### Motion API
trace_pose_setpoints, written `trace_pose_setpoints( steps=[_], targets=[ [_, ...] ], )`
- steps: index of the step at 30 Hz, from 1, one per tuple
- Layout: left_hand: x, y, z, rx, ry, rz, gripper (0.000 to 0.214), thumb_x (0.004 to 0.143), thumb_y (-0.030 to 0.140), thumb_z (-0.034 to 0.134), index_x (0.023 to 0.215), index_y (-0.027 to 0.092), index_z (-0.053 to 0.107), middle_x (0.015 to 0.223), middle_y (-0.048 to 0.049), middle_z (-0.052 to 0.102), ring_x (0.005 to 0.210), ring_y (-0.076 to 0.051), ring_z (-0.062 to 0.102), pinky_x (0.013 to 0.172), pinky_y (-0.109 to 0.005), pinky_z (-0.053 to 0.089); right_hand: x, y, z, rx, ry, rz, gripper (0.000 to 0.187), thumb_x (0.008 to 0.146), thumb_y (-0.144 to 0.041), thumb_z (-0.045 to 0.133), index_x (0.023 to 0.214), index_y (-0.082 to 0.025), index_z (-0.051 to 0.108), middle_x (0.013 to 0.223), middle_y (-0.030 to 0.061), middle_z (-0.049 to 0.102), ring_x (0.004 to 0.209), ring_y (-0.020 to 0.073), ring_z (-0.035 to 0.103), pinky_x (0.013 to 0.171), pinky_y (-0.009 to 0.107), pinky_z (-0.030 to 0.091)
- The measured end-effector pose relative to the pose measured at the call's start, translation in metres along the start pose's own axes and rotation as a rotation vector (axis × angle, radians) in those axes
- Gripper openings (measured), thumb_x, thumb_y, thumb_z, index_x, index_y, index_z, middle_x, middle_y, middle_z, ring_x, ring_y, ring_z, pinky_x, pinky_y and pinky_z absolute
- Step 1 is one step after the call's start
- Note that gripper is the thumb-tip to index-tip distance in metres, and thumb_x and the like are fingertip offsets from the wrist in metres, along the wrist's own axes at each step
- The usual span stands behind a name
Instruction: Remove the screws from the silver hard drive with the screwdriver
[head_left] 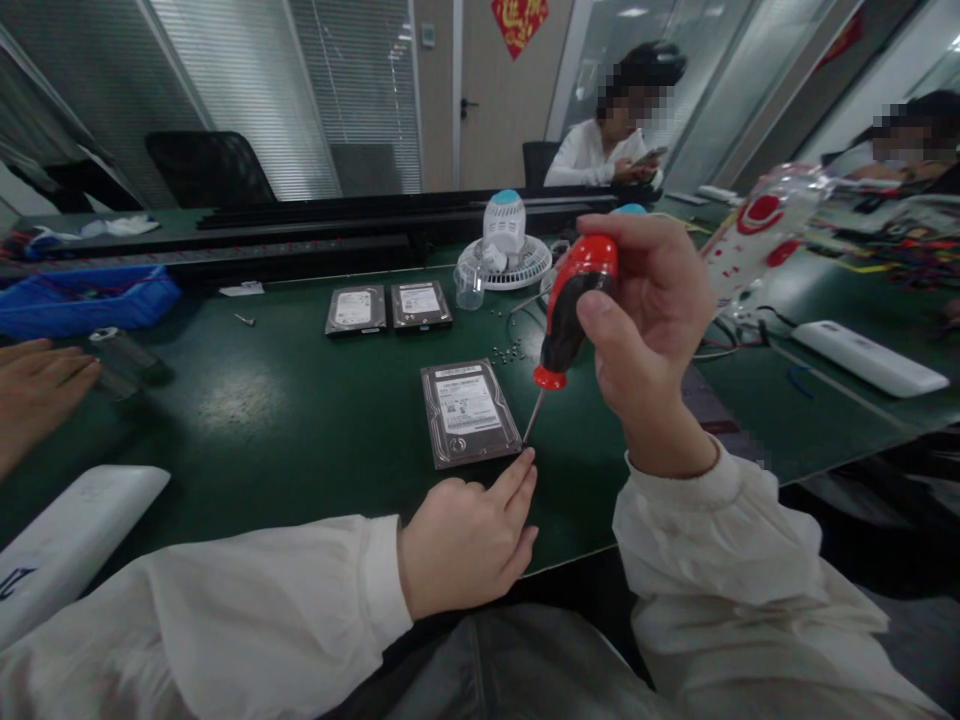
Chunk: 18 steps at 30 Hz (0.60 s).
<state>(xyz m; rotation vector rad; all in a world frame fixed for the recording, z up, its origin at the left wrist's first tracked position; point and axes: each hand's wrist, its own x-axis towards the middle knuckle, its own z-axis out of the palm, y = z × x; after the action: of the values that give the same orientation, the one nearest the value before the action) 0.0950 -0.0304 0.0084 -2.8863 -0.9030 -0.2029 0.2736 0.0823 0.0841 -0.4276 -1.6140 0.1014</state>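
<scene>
A red-and-black screwdriver [568, 308] is gripped by its handle in my right hand [652, 310]. Its shaft slants down, with the tip at the near right corner of a hard drive [471, 412] lying label up on the table. Fingertips of my left hand [469, 545] reach that same corner, close by the screwdriver tip; two fingers are stretched out and the thumb is apart from them. Whether a screw is under the tip I cannot make out. Several small screws [510, 352] lie scattered just beyond the drive.
Two more hard drives [356, 310] lie side by side farther back. Beyond the screws are a white fan [504, 235] and a clear cup [470, 288]. A blue bin [90, 300], another person's hand [45, 390] and a white case [82, 530] are at left. Someone sits across the table.
</scene>
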Motion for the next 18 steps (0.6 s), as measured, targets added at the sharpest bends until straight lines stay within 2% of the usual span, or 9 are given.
trace_pose_setpoints(
  steps=[2,4,7,9,11,13,18],
  targets=[
    [0.0000,-0.0002,-0.0001,-0.003,0.003,0.003,0.056,0.100,0.035,0.035,0.144,0.003,0.048,0.156,-0.0216,0.039,0.073,-0.019,0.072,0.059,-0.035,0.057,-0.0009,0.0010,0.0007,0.043,-0.001,0.010,0.047,0.083,-0.052,0.063,0.127,-0.035,0.061,0.118,0.0021,0.065,0.090,0.0190,0.066,0.075,0.036,0.060],
    [0.0000,-0.0002,-0.0001,-0.001,0.006,0.006,0.056,0.100,0.035,0.035,0.144,0.003,0.049,0.155,-0.0218,0.039,0.072,-0.019,0.072,0.058,-0.035,0.056,-0.0016,0.0011,0.0015,0.098,0.002,0.063,0.046,0.086,-0.054,0.058,0.128,-0.036,0.058,0.121,0.0022,0.065,0.094,0.0204,0.068,0.077,0.038,0.062],
    [0.0000,0.0000,0.0001,0.003,0.009,0.006,0.056,0.100,0.035,0.035,0.144,0.003,0.049,0.155,-0.0232,0.039,0.071,-0.018,0.072,0.059,-0.035,0.056,-0.0011,-0.0005,0.0022,0.149,-0.029,0.111,0.035,0.092,-0.051,0.051,0.120,-0.033,0.061,0.106,0.0037,0.069,0.095,0.0218,0.070,0.086,0.042,0.062],
    [0.0000,0.0002,0.0002,0.006,0.011,0.005,0.056,0.100,0.035,0.035,0.144,0.003,0.049,0.155,-0.0232,0.039,0.073,-0.019,0.072,0.060,-0.034,0.056,0.0004,-0.0020,0.0023,0.130,-0.036,0.067,0.028,0.090,-0.048,0.058,0.113,-0.031,0.060,0.099,0.0027,0.067,0.088,0.0202,0.071,0.081,0.040,0.062],
    [0.0001,0.0003,0.0002,0.009,0.010,0.005,0.056,0.100,0.035,0.035,0.144,0.003,0.049,0.155,-0.0230,0.039,0.073,-0.019,0.073,0.060,-0.034,0.057,0.0018,-0.0034,0.0024,0.077,-0.005,0.032,0.031,0.084,-0.045,0.070,0.108,-0.032,0.056,0.101,0.0007,0.064,0.086,0.0185,0.071,0.074,0.037,0.062],
    [0.0003,0.0002,0.0000,0.009,0.010,0.005,0.057,0.100,0.036,0.035,0.145,0.003,0.048,0.155,-0.0225,0.039,0.072,-0.019,0.072,0.059,-0.035,0.057,0.0024,-0.0044,0.0030,0.052,0.014,0.050,0.035,0.081,-0.044,0.073,0.105,-0.032,0.051,0.101,-0.0004,0.064,0.088,0.0186,0.072,0.071,0.035,0.062],
    [0.0010,0.0000,-0.0005,0.000,-0.001,-0.002,0.057,0.100,0.035,0.034,0.145,0.003,0.049,0.156,-0.0205,0.039,0.071,-0.019,0.072,0.058,-0.036,0.057,0.0014,-0.0022,0.0051,0.223,-0.054,0.087,0.023,0.092,-0.042,0.057,0.107,-0.032,0.043,0.104,0.0002,0.073,0.077,0.0165,0.072,0.065,0.034,0.061]
  ],
)
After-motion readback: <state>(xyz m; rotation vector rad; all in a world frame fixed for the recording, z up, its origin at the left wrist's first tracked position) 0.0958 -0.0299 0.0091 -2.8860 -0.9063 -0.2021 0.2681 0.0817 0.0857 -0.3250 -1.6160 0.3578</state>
